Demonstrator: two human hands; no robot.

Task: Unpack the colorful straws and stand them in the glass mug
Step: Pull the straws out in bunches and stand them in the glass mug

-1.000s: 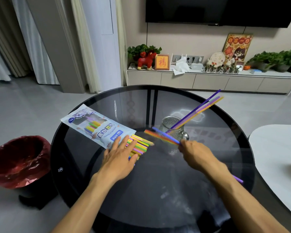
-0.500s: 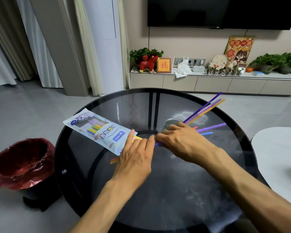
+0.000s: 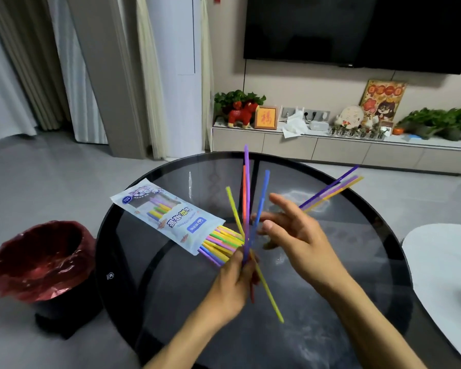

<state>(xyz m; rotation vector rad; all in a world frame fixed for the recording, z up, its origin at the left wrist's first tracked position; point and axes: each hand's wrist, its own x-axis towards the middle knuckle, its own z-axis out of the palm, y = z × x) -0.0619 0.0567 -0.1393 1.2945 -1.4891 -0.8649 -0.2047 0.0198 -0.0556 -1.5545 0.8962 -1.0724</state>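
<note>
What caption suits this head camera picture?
Left hand grips a fan of straws above the table; right hand open beside them.

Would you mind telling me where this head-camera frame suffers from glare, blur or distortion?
Head view: the glass table mirrors the room and carries a bright ceiling-light glare behind the right hand, whose fingertips are motion-blurred; the straws gripped by the left hand are slightly smeared; wide-angle bending curves the curtains and the television.

On the round table (image 3: 133,262): straw packet (image 3: 168,218) left; left of table, on floor, bin (image 3: 37,262); behind, cabinet (image 3: 330,149).
</note>
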